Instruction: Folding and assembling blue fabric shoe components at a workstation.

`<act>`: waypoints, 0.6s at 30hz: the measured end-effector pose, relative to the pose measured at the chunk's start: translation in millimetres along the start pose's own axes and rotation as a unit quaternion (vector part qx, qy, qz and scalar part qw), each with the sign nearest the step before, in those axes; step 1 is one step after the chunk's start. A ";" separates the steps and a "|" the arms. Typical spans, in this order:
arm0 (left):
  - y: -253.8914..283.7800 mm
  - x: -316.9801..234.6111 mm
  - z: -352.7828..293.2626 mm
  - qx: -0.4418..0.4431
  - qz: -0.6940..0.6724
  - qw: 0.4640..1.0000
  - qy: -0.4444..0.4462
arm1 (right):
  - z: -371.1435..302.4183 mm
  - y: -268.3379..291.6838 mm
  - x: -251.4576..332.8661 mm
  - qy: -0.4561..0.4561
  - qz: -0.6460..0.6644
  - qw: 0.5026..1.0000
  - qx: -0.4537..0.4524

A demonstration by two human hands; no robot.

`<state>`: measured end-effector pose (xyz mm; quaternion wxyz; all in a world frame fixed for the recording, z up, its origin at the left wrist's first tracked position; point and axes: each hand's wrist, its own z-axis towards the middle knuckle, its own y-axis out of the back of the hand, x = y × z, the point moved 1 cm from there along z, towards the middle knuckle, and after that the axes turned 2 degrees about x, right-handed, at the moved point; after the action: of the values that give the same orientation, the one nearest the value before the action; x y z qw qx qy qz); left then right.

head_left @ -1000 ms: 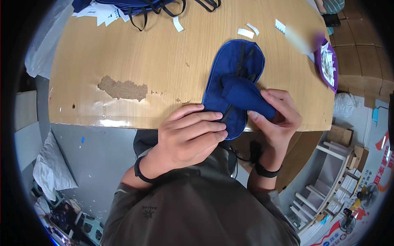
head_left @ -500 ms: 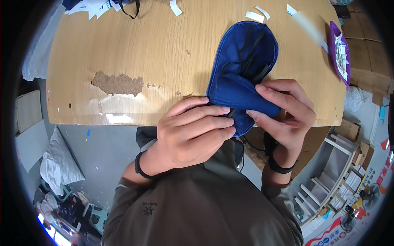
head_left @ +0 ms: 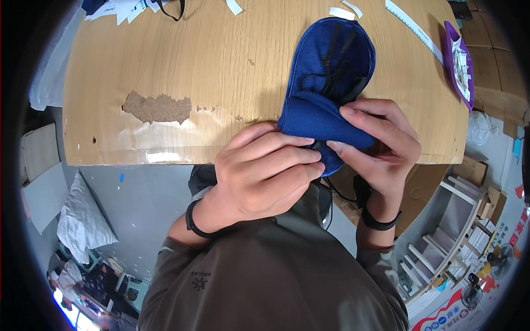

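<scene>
A navy blue padded fabric piece (head_left: 309,49), which looks like an eye mask, lies lengthwise over the table's front edge. It has a rounded far end, a stitched border and black cords (head_left: 330,66) resting on its inner side. Across its middle a ribbed blue flap (head_left: 326,117) is folded up. My left hand (head_left: 265,168) is closed on the near left edge, fingertips on the fabric. With thumb and fingers my right hand (head_left: 383,138) pinches the flap's right side. The fabric under my left fingers is partly hidden.
The wooden table (head_left: 221,60) has a torn patch (head_left: 157,108) in its surface. A purple tray (head_left: 450,55) of small labels stands at the right edge, beside a white paper strip (head_left: 414,27). Paper tags (head_left: 130,10) and a black strap (head_left: 179,11) lie far left.
The view has shifted slightly. The ribbed flap spreads a bit wider to the left and lies flatter, while both hands keep their hold on the piece.
</scene>
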<state>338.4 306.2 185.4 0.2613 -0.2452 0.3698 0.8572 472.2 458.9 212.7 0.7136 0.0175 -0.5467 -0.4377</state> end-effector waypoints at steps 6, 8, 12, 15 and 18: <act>-3.4 1.8 0.5 -0.014 0.003 1.000 -0.020 | -0.7 4.3 1.5 0.054 -0.079 0.995 -0.009; -3.3 2.4 1.2 -0.016 0.005 1.000 -0.021 | 0.1 4.6 4.8 0.065 -0.082 0.994 -0.032; -4.0 2.6 -1.4 -0.018 0.021 0.999 -0.022 | 9.9 5.1 3.2 0.061 -0.093 0.994 -0.008; -1.2 0.1 -2.7 -0.015 0.041 0.999 -0.011 | 12.6 3.9 -4.6 0.054 -0.070 0.996 0.003; -3.8 2.7 -5.2 -0.026 0.060 0.998 -0.014 | 11.5 3.1 -4.1 0.047 -0.055 0.997 0.004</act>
<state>339.9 305.2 178.7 0.2082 -0.2171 0.3580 0.8839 464.9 468.6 215.8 0.7136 0.0709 -0.5122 -0.4726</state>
